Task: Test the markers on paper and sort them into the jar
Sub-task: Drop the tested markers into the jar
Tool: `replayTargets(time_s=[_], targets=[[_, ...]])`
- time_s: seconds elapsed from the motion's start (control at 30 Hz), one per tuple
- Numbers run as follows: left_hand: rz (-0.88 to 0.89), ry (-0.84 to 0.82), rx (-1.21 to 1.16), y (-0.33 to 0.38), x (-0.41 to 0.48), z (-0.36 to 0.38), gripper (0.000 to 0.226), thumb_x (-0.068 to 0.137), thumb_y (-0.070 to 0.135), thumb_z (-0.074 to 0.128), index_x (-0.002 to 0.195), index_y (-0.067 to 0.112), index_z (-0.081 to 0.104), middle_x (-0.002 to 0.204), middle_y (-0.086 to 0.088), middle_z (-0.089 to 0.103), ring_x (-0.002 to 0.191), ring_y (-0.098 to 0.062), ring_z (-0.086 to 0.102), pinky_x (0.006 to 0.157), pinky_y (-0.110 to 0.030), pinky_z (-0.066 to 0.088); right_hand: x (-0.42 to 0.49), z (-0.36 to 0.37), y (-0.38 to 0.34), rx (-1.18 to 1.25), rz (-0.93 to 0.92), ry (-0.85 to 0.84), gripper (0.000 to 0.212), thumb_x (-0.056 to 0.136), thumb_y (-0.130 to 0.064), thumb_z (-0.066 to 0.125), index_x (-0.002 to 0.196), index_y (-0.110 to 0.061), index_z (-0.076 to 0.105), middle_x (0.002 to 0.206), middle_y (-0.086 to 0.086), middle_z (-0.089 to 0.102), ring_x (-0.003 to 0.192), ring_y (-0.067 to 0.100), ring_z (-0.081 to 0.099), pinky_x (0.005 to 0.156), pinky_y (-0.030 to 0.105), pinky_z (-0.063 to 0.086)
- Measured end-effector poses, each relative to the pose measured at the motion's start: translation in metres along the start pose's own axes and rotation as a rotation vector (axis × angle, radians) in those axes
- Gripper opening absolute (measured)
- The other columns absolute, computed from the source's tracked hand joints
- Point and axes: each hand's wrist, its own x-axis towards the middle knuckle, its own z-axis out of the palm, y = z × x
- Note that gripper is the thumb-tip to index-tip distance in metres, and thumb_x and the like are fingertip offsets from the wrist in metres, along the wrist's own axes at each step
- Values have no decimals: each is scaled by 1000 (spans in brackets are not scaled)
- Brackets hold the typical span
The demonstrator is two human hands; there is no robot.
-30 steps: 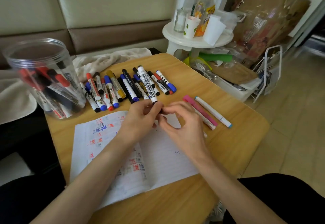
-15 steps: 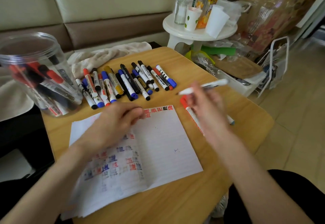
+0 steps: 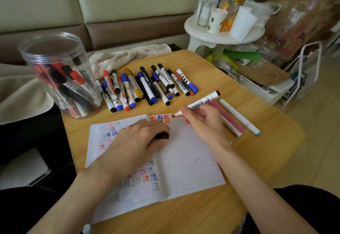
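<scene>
My right hand (image 3: 204, 121) grips an uncapped white marker (image 3: 202, 102), its tip touching the top edge of the lined paper (image 3: 184, 162) by red and blue test marks. My left hand (image 3: 136, 142) rests on the paper with a black marker cap (image 3: 161, 136) in its fingers. A row of several capped markers (image 3: 147, 86) lies behind the paper. The clear plastic jar (image 3: 60, 73) at the left holds several markers.
A pink marker (image 3: 228, 118) and a white one with a teal cap (image 3: 239, 117) lie right of my hand on the wooden table (image 3: 257, 151). A cloth (image 3: 128, 55) lies behind; a white side table (image 3: 222, 35) with bottles and cups stands at right.
My hands pulled the cap off the marker. The right hand swung the marker out to the right, then brought its tip down onto the paper's top edge. The left hand kept the cap.
</scene>
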Motion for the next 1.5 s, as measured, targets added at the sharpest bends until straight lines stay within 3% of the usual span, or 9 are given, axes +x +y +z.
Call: replayTargets(time_s=[0.23, 0.4, 0.67, 0.97, 1.33, 1.5], targets=[[4, -42, 79, -2, -2, 6, 33, 99, 58, 37, 119, 41, 58, 137, 28, 57, 112, -2, 52, 76, -32, 55, 7, 8, 7, -104, -93, 31, 15, 94, -23, 77, 85, -13, 71, 73, -1, 75, 70, 15, 73, 69, 27, 59], [-28, -50, 82, -4, -2, 7, 36, 98, 58, 35, 121, 42, 57, 138, 30, 55, 111, -3, 51, 78, -34, 55, 7, 10, 12, -135, -117, 55, 16, 92, -22, 78, 79, -23, 69, 71, -10, 75, 70, 12, 74, 66, 21, 56], [-35, -53, 88, -3, -2, 8, 35, 98, 58, 35, 121, 42, 57, 138, 29, 55, 108, -4, 51, 76, -35, 55, 7, 10, 12, -148, -138, 67, 17, 91, -23, 81, 77, -22, 71, 74, -4, 77, 72, 18, 75, 69, 33, 61], [-38, -47, 84, 0, -2, 6, 37, 98, 56, 36, 123, 39, 58, 136, 27, 57, 107, -5, 51, 76, -34, 54, 5, 9, 12, -192, -164, 55, 18, 91, -23, 81, 77, -18, 69, 73, -1, 76, 71, 19, 74, 67, 35, 61], [-28, -44, 90, -1, -3, 6, 37, 99, 56, 36, 122, 39, 59, 139, 28, 56, 107, -5, 51, 76, -33, 55, 3, 8, 9, -135, -149, 34, 17, 91, -19, 79, 77, -22, 70, 72, -8, 76, 72, 12, 74, 66, 22, 58], [-24, -40, 86, -2, -3, 7, 34, 99, 56, 37, 120, 40, 58, 138, 27, 56, 107, -5, 51, 77, -35, 55, 3, 8, 10, -174, -177, 22, 16, 91, -17, 79, 78, -20, 71, 73, -7, 76, 70, 15, 74, 67, 34, 62]])
